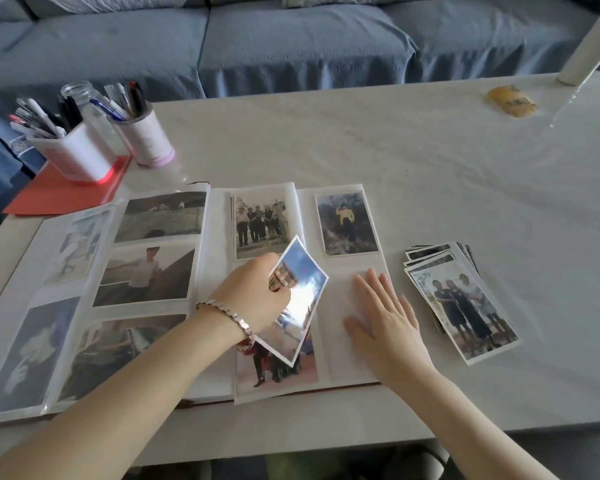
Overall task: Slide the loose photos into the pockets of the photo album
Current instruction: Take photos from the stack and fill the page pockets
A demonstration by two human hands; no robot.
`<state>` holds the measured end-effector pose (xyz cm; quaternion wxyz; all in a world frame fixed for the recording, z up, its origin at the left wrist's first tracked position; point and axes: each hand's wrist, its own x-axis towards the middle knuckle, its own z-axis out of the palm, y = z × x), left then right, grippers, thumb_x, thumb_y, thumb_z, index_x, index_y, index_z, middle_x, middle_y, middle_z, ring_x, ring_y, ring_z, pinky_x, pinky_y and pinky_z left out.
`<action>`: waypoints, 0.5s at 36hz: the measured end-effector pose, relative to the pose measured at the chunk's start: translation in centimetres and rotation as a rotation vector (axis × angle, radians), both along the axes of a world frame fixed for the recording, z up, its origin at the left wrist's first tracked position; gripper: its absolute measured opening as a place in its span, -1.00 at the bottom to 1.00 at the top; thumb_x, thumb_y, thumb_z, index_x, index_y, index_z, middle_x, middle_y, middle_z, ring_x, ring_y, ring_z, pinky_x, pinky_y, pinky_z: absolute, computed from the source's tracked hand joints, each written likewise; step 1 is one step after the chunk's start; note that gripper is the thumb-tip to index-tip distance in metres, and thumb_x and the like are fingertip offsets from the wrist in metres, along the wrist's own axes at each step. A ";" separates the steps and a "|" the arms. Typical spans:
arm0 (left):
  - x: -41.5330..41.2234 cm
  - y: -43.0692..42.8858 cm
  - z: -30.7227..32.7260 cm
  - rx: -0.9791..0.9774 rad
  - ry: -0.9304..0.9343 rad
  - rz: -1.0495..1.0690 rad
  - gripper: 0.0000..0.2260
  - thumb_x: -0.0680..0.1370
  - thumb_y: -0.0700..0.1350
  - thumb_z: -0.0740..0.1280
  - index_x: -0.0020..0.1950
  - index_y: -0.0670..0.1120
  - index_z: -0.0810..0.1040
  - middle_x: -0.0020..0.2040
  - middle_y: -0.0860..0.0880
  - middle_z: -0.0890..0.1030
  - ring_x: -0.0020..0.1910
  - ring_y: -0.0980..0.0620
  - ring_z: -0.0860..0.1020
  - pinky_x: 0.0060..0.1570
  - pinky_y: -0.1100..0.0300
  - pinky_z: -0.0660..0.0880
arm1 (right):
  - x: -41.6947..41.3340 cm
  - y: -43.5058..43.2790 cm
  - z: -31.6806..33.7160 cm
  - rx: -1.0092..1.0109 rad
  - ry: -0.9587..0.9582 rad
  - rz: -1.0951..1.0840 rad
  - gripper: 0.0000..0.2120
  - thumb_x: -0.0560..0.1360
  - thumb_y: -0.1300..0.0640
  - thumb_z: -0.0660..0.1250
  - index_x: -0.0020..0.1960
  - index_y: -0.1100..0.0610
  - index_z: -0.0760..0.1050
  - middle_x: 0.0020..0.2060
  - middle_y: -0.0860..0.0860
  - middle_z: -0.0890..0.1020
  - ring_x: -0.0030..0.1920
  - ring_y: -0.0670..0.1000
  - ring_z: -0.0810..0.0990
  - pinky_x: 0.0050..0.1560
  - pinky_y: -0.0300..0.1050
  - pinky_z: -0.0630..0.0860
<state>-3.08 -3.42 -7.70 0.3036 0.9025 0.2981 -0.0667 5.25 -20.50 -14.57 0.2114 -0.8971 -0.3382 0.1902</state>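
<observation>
Your left hand (253, 294) pinches a glossy loose photo of a building under blue sky (297, 303), tilted above the open white-paged photo album (201, 292) — probably just clear of it. Your right hand (383, 315) lies flat, fingers straight, on an empty pocket — the stack of loose prints (459, 299) sits beside it.

Blue sofa (291, 46) with a quilted cover along the back; pale table (430, 161) just in front. Soft daylight; faint sheen on the tabletop at far right.

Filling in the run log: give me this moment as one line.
left hand: holds loose photo over album | right hand: flat on empty pocket | photo stack: on table, right of album
</observation>
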 end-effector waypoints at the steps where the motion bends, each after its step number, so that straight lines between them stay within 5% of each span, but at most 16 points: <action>1: -0.2 0.0 -0.1 -0.017 -0.012 0.007 -0.95 0.55 -0.15 0.24 -0.07 -0.11 0.44 -0.20 -0.08 0.56 -0.21 -0.05 0.55 -0.32 0.24 0.38 | -0.1 0.1 0.1 0.008 -0.016 -0.005 -0.44 0.62 0.02 0.06 0.52 -0.09 -0.13 0.51 -0.13 -0.18 0.47 -0.16 -0.32 0.43 -0.13 -0.36; 6: -1.5 0.3 -0.9 -0.006 -0.090 0.084 -0.89 0.56 -0.13 0.25 0.06 -0.09 0.47 -0.11 -0.01 0.59 -0.19 0.10 0.56 -0.39 0.41 0.39 | 0.3 0.4 0.4 -0.014 -0.142 0.072 -0.52 0.60 0.05 0.12 0.48 -0.17 0.11 0.52 0.00 0.00 0.51 0.03 -0.15 0.39 0.05 -0.41; 11: -2.1 0.8 -1.0 -0.016 -0.150 0.138 -0.91 0.56 -0.13 0.27 0.05 -0.07 0.45 -0.13 0.02 0.57 -0.23 0.16 0.52 -0.40 0.42 0.35 | 1.7 0.5 0.1 0.068 -0.315 0.315 -0.60 0.32 0.21 0.40 0.11 -0.12 0.58 0.22 0.13 0.51 0.27 0.27 0.42 0.29 0.30 0.13; 14: -2.3 0.9 -0.9 -0.028 -0.164 0.169 -0.92 0.55 -0.12 0.27 0.03 -0.08 0.46 -0.13 0.03 0.56 -0.23 0.14 0.54 -0.41 0.39 0.36 | 2.8 0.7 0.8 0.084 -0.273 0.408 -0.64 0.39 0.15 0.32 0.12 -0.17 0.58 0.16 0.04 0.54 0.21 0.21 0.47 0.27 0.16 0.23; 18: -2.3 0.8 -0.8 -0.037 -0.177 0.168 -0.91 0.55 -0.12 0.28 0.03 -0.08 0.47 -0.13 0.03 0.58 -0.20 0.12 0.56 -0.35 0.30 0.45 | 4.3 0.8 1.9 0.007 -0.193 0.498 -0.64 0.55 0.07 0.27 0.29 -0.23 0.43 0.27 -0.10 0.38 0.35 -0.02 0.24 0.35 -0.16 0.05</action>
